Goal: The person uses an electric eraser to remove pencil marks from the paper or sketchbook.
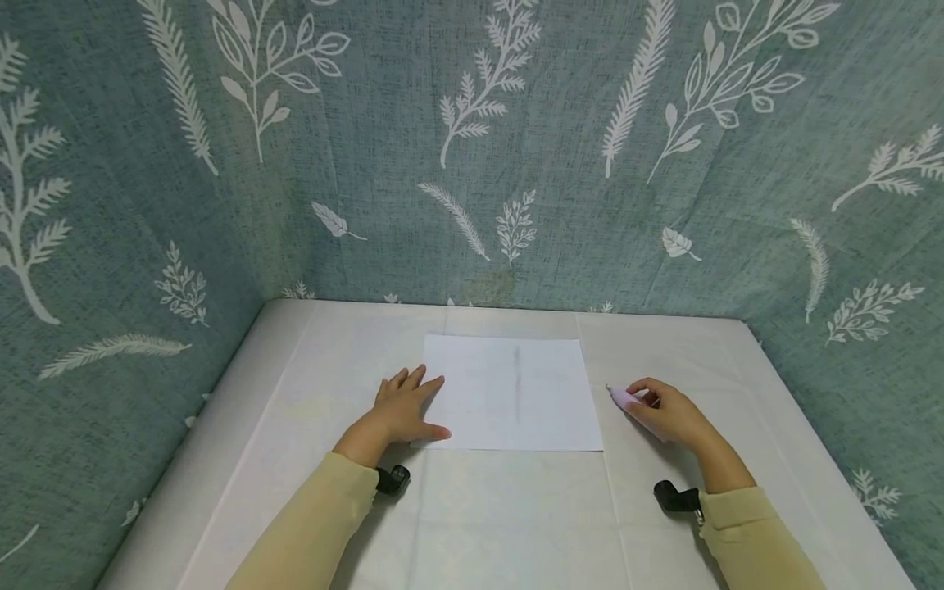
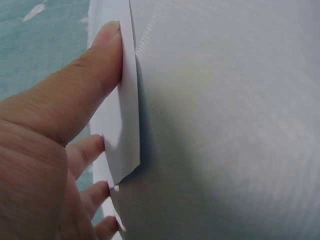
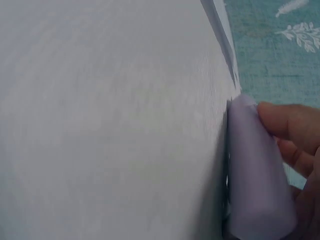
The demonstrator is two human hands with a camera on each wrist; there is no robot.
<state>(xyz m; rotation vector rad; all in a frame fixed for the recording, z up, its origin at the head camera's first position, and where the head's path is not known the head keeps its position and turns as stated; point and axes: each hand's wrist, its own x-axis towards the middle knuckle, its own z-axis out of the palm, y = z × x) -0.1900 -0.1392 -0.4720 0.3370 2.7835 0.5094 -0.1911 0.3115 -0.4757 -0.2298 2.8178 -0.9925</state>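
A white sheet of paper (image 1: 516, 393) lies flat on the table with a faint crease down its right half. My left hand (image 1: 401, 410) rests at its left edge, fingers spread and thumb on the near left corner. In the left wrist view the thumb (image 2: 95, 65) presses on the paper (image 2: 127, 135), whose corner lifts slightly. To the right of the sheet, my right hand (image 1: 671, 414) holds a lilac, tapered tube (image 1: 627, 400) with a narrow tip pointing to the far left. Its rounded end (image 3: 262, 220) shows in the right wrist view; the exact kind cannot be told.
A white cloth (image 1: 516, 516) covers the table. Behind and at both sides hangs a green curtain (image 1: 413, 98) with white leaf prints. Black wrist camera mounts (image 1: 393, 479) stick out beside both sleeves.
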